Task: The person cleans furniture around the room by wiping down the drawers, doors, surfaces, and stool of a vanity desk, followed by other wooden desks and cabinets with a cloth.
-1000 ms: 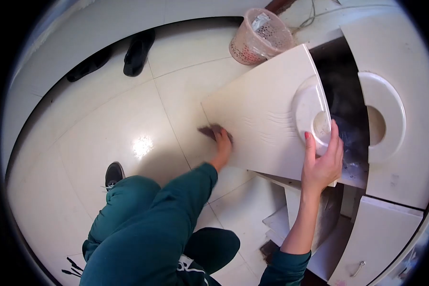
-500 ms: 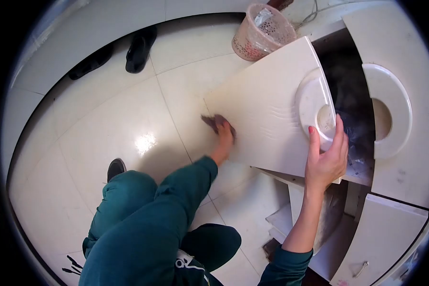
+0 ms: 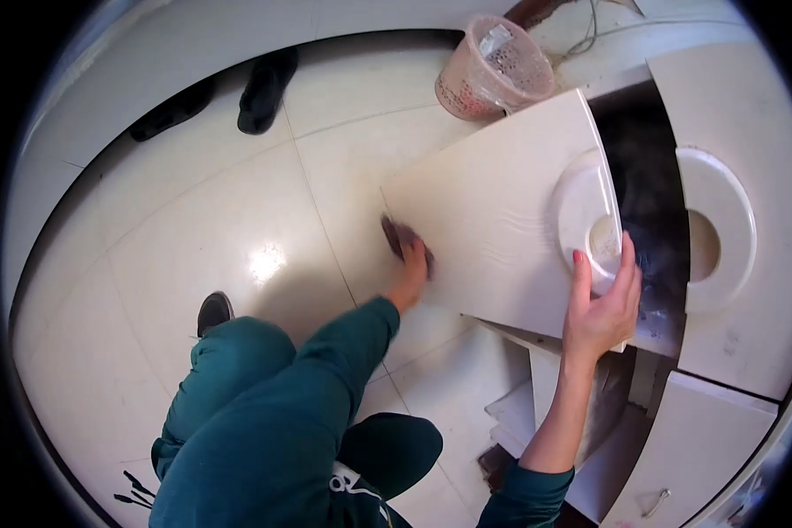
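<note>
A white cabinet door (image 3: 493, 211) stands swung out, with wavy ridges on its face and a half-round handle (image 3: 576, 207) at its edge. My right hand (image 3: 600, 308) grips that edge just below the handle, thumb on the face and fingers behind. Low on the door, my left hand (image 3: 411, 271) presses a dark brownish cloth (image 3: 398, 236) against its face; part of the cloth is under the fingers. Behind the door the cabinet's dark inside (image 3: 642, 167) shows, its contents hard to make out.
A pink patterned waste bin (image 3: 493, 70) with a clear liner stands beyond the door. Black slippers (image 3: 266, 92) lie on the tiled floor (image 3: 194, 211) at upper left. A second door (image 3: 739, 97) with a matching half-round handle is at right. Open lower shelves (image 3: 607, 387) sit below.
My left hand and the cloth have shifted slightly along the door's lower face, and the cloth has changed shape. My right hand keeps its grip. The view has tilted a little.
</note>
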Demonstrator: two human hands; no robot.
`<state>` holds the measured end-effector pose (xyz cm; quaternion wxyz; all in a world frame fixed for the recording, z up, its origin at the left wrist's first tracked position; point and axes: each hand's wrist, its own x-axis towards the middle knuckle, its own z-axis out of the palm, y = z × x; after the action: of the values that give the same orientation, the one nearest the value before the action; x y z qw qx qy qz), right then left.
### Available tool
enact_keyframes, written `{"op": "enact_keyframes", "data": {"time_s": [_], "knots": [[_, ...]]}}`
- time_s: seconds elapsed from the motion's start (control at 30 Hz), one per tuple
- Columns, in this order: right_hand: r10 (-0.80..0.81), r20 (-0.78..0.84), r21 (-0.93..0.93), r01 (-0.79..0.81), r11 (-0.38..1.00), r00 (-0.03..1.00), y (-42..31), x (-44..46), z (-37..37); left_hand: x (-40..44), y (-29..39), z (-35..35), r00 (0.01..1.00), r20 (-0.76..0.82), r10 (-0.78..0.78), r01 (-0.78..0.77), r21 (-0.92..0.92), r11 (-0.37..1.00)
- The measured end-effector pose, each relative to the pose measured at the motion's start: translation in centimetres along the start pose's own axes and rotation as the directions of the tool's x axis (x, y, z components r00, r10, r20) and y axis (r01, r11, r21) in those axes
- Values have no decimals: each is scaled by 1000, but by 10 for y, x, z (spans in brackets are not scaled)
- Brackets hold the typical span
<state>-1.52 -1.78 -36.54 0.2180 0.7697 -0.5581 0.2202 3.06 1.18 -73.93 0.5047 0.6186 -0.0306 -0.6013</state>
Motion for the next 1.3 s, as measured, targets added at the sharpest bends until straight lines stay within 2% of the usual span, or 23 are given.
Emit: {"op": "enact_keyframes", "data": {"time_s": [0.07, 0.1, 0.13, 0.17, 0.2, 0.27, 0.33, 0.4, 0.43, 0.5, 0.57, 0.63, 0.67, 0.7, 0.73, 0.8, 0.87, 0.9, 0.93, 0.97, 1.03, 1.23, 1.3], "knots": [[3, -5, 9, -3, 1000, 1000, -2, 0, 1, -53, 4, 18, 999, 6, -41, 41, 5, 999], [12, 0, 9, -12, 1000, 1000, -3, 0, 1, -76, 19, 24, 1000, 15, -13, 13, 6, 1000], [8, 1, 10, -8, 1000, 1000, -4, 1, 1, -89, 36, 31, 998, 26, 51, -52, 17, 999], [4, 1, 12, -4, 1000, 1000, -4, 1, 0, -91, 56, 40, 975, 6, 224, -224, 47, 974], [2, 4, 14, -2, 1000, 1000, -3, 0, -1, -85, 77, 47, 922, -9, 386, -384, 82, 920], [-1, 1, 10, 1, 1000, 1000, -4, 0, 0, -73, 136, 39, 667, 116, 736, -732, 290, 617], [-4, -4, 9, 4, 1000, 1000, -5, 0, 0, -37, 144, 28, 597, 72, 799, -763, 358, 538], [22, 24, 19, -23, 1000, 999, -5, 0, -2, 49, 90, 23, 784, -150, 603, -585, 146, 797], [22, 21, 14, -22, 1000, 1000, -4, -1, -3, 34, 81, -1, 853, -38, 520, -513, 118, 850], [-2, -5, -8, 2, 1000, 1000, -2, -1, 1, 21, 7, 11, 971, -2, 238, -236, 106, 966], [3, 1, -13, -3, 1000, 1000, -3, -1, 0, -51, -11, 35, 976, 8, 219, -218, 122, 968], [-2, -1, -15, 2, 1000, 1000, -3, -1, 0, -123, 19, 59, 931, 29, 364, -365, 20, 931], [-1, 11, -15, 1, 1000, 1000, -3, -2, -1, -125, 15, 67, 849, 164, 502, -527, 340, 779], [-2, -2, -2, 2, 1000, 1000, -4, -1, 0, -147, 60, 61, 777, 248, 578, -629, 310, 713], [-4, -16, 13, 4, 1000, 1000, -4, -1, 1, -151, 95, 55, 675, 245, 696, -738, 253, 626], [2, -13, -2, -2, 1000, 1000, -4, -2, 2, -123, 95, 53, 698, 180, 694, -707, 331, 625], [8, -9, 27, -7, 1000, 1000, -3, -1, 2, -74, 74, 48, 740, -55, 670, -648, 208, 733], [15, 0, 9, -15, 1000, 1000, -4, -2, 0, -51, 64, 36, 871, -118, 478, -471, 79, 878], [13, -6, 11, -13, 1000, 1000, -5, -2, 1, -34, 51, 26, 954, -156, 257, -269, -62, 961], [9, -16, 19, -9, 1000, 1000, -5, 0, 1, -29, 36, 20, 956, -150, 254, -266, -65, 962], [-4, -21, 1, 4, 1000, 1000, -3, 1, 1, -24, 6, 12, 997, 17, 70, -70, -38, 997], [-2, -16, -4, 2, 1000, 1000, -3, -1, 2, -47, -66, 61, 995, 10, -102, 101, 38, 994], [6, -4, 7, -6, 1000, 1000, -2, -1, 1, -136, 34, 59, 999, 41, 6, -4, -63, 998]]}}
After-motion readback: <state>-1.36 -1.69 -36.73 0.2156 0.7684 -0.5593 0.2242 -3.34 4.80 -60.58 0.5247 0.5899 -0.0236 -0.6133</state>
